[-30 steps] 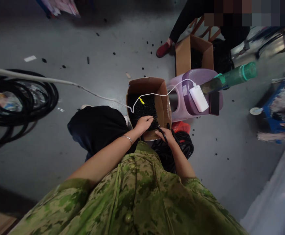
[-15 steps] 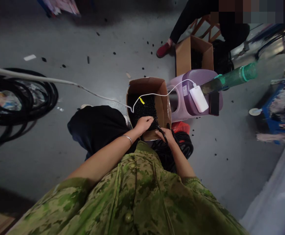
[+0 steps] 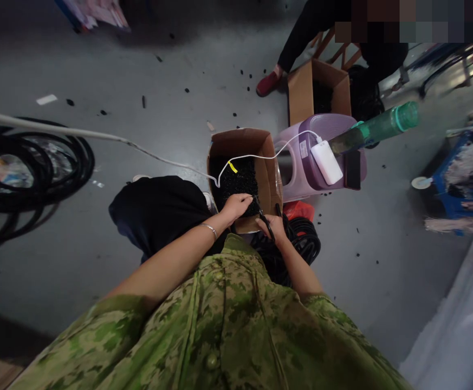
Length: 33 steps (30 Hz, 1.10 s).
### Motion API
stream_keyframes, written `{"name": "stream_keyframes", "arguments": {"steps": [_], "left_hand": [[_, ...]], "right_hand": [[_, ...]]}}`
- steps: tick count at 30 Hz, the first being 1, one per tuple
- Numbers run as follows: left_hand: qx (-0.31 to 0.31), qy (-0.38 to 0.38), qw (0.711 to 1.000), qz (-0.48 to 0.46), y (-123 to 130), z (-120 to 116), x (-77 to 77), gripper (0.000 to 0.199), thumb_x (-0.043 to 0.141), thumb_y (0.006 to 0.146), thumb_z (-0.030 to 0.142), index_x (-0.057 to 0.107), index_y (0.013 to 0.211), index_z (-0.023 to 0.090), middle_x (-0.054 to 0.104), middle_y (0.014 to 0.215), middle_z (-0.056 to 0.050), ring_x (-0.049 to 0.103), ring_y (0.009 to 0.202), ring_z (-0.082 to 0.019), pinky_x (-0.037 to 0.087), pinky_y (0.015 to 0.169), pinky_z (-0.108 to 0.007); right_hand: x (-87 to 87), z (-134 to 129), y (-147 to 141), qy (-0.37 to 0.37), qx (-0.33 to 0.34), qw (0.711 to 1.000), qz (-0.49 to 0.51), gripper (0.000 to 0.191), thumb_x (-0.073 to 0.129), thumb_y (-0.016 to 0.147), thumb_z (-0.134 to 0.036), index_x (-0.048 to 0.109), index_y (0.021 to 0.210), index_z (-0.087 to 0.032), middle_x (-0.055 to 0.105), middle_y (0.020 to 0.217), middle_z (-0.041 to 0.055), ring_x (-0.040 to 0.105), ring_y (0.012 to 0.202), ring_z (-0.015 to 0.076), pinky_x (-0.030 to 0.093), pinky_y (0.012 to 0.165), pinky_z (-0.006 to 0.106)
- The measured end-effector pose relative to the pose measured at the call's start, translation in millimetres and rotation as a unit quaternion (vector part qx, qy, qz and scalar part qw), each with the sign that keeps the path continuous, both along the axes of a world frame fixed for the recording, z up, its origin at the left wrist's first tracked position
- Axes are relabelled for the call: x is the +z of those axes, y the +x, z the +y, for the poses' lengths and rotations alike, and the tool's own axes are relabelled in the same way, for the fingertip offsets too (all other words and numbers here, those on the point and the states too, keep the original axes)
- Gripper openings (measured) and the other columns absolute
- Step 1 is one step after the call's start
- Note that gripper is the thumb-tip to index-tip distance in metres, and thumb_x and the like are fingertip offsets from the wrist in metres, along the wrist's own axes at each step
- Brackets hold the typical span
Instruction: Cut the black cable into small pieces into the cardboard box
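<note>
A cardboard box [image 3: 267,162] stands between my knees, with many small black pieces [image 3: 240,184] inside. Over its near part, my left hand [image 3: 238,207] is closed in a pinch; what sits between its fingertips is too small to make out. My right hand [image 3: 274,227] is wrapped round black-handled scissors [image 3: 266,222] at the box's near right corner. The scissor blades point up and left, toward my left fingertips. A white cable [image 3: 256,156] with a yellow tag [image 3: 232,167] crosses above the box.
Right of the box, a purple stool [image 3: 301,176] bears a white power bank [image 3: 326,162], a dark phone [image 3: 352,169] and a green bottle [image 3: 386,127]. Black hose coils [image 3: 37,189] lie left. A seated person's leg [image 3: 301,35] is beside another box [image 3: 300,92].
The whole view has shifted slightly, so most things appear a little further left. Both hands keep nearly the same place over the box, and the scissors stay in my right hand.
</note>
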<state>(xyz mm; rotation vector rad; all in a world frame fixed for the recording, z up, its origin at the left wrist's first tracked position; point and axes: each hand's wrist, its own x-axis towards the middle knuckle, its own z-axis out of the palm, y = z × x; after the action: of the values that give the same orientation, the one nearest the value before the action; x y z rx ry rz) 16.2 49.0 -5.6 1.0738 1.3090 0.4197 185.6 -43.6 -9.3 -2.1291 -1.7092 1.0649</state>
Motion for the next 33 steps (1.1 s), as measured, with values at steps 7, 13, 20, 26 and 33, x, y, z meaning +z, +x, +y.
{"name": "stream_keyframes", "arguments": {"steps": [7,13,20,26,33], "left_hand": [[-0.004,-0.009,1.000,0.008,-0.6,-1.3,1.6,0.030,0.056,0.084,0.027,0.078,0.099,0.013,0.076,0.095,-0.007,0.065,0.085,-0.019,0.047,0.079,-0.026],[-0.035,-0.028,0.998,0.049,-1.5,-3.0,-1.0,0.028,0.057,0.081,0.030,0.078,0.086,0.012,0.070,0.071,-0.003,0.057,0.067,-0.016,0.042,0.065,-0.025],[-0.035,-0.027,0.998,0.041,-0.3,-3.5,-4.6,0.024,0.058,0.079,0.029,0.076,0.077,0.013,0.066,0.065,-0.001,0.053,0.063,-0.015,0.039,0.059,-0.024],[-0.020,-0.066,0.998,0.014,1.4,-3.5,2.3,0.029,0.054,0.085,0.033,0.075,0.087,0.013,0.059,0.058,0.000,0.046,0.052,-0.012,0.037,0.054,-0.024],[0.023,-0.152,0.984,-0.089,2.8,-1.6,9.6,0.027,0.056,0.087,0.037,0.068,0.085,0.014,0.046,0.056,0.003,0.033,0.041,-0.006,0.026,0.042,-0.021]], "right_hand": [[-12.1,-9.1,-6.5,0.027,0.003,1.000,-0.015,0.050,0.048,0.084,-0.058,0.041,0.051,-0.022,0.043,0.049,-0.0007,0.045,0.053,0.0128,0.034,0.054,0.023],[-18.2,-18.6,-9.4,0.010,-0.009,1.000,0.003,0.050,0.049,0.085,-0.056,0.040,0.050,-0.022,0.045,0.048,-0.0009,0.046,0.052,0.0132,0.034,0.054,0.024],[-15.3,-20.5,-8.8,-0.031,-0.021,0.999,0.019,0.046,0.052,0.085,-0.054,0.048,0.051,-0.023,0.051,0.046,-0.0001,0.055,0.055,0.0160,0.038,0.054,0.023],[-8.1,-12.9,-2.2,-0.041,-0.016,0.999,0.011,0.044,0.054,0.085,-0.054,0.052,0.054,-0.023,0.054,0.048,-0.0003,0.058,0.056,0.0162,0.041,0.055,0.023],[0.6,-2.0,-5.0,-0.071,-0.035,0.991,0.112,0.043,0.052,0.086,-0.055,0.055,0.059,-0.022,0.058,0.049,-0.0011,0.057,0.050,0.0143,0.045,0.058,0.024]]}}
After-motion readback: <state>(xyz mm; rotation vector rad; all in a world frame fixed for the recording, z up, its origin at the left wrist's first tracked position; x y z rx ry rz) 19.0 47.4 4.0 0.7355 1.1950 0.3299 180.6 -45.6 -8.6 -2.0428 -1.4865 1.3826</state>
